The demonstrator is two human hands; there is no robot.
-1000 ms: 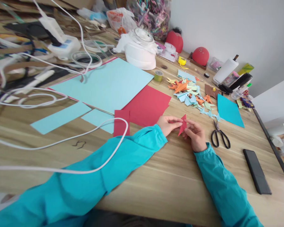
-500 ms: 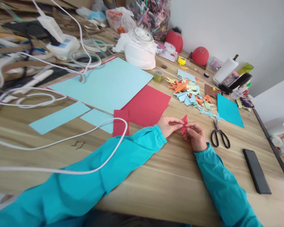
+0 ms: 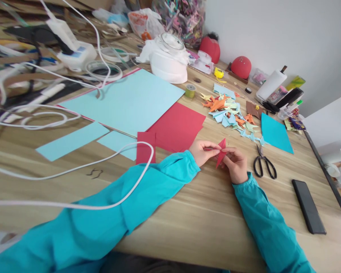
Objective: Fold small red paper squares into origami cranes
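Both of my hands pinch a small folded red paper piece (image 3: 221, 151) just above the wooden table (image 3: 204, 212). My left hand (image 3: 202, 151) grips its left side with fingers closed. My right hand (image 3: 235, 163) holds its right side, fingers curled around it. The piece is pointed, with tips up and down. Both arms wear teal sleeves. A red paper sheet (image 3: 177, 127) lies right behind my left hand, and a small red square (image 3: 144, 147) lies to its left.
Black scissors (image 3: 263, 163) lie right of my hands, a black phone (image 3: 308, 205) farther right. A pile of folded paper figures (image 3: 230, 113) and a teal sheet (image 3: 275, 132) sit behind. A large light-blue sheet (image 3: 125, 100), blue strips and white cables (image 3: 74, 172) fill the left.
The red piece's lower tip was drawn in half a second ago and now points down again. My hands have stayed in nearly the same place.
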